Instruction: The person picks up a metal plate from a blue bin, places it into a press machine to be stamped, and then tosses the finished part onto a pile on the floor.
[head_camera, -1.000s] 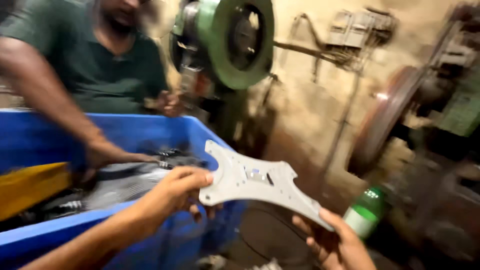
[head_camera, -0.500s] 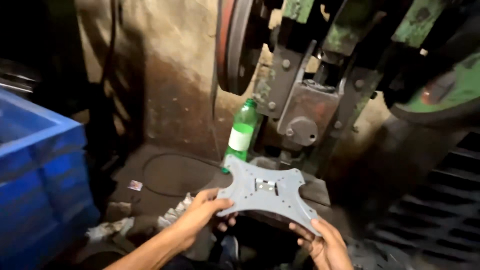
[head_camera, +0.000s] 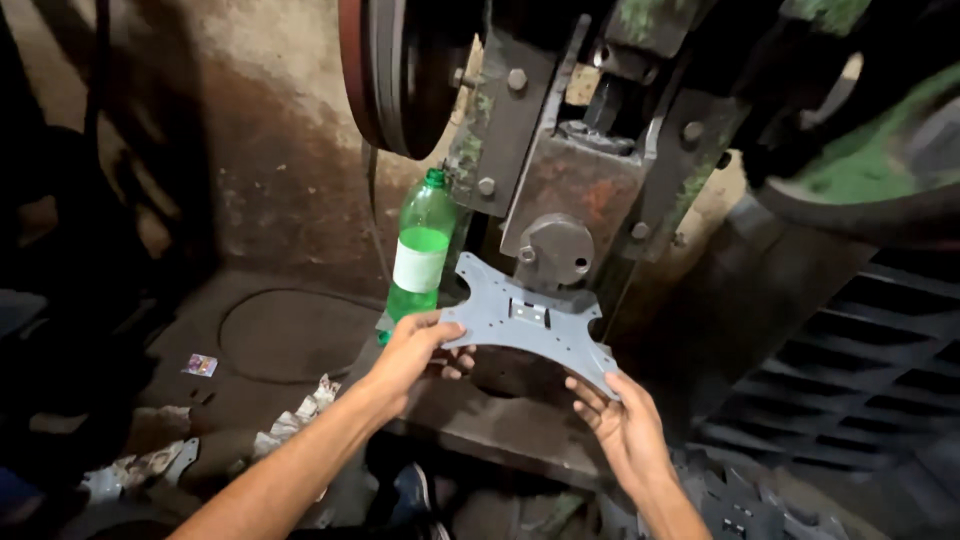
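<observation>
Both hands on the grey X-shaped metal plate (head_camera: 527, 322), held roughly level in front of the press machine (head_camera: 560, 180), just under its round rusty ram head (head_camera: 555, 248)

Left hand (head_camera: 412, 345) closed on the near-left arm of the plate, thumb on top, fingers curled underneath. Right hand (head_camera: 622, 420) supports the near-right arm from below, palm up, fingers only loosely bent around the edge. Judging by the grip, two-point hold at opposite corners keeps the thin sheet from sagging or twisting, and keeps both hands at the outer tips, away from the middle of the plate where the small rectangular cut-out sits

Green plastic bottle (head_camera: 420, 255) with a white label stands just left of the plate, beside the machine frame, clear of the plate edge. Large flywheel (head_camera: 400, 70) above it, top cut off by the frame

Hard to tell:
- whether the far arms of the plate rest on the machine bed or hang free, ram head blocks that
- dark surface (head_camera: 480, 410) under the plate, too shadowed to read
- more grey plates (head_camera: 745, 505) piled bottom right, partly cropped
- scraps and a small card on the floor (head_camera: 270, 340) at left, blurry
</observation>
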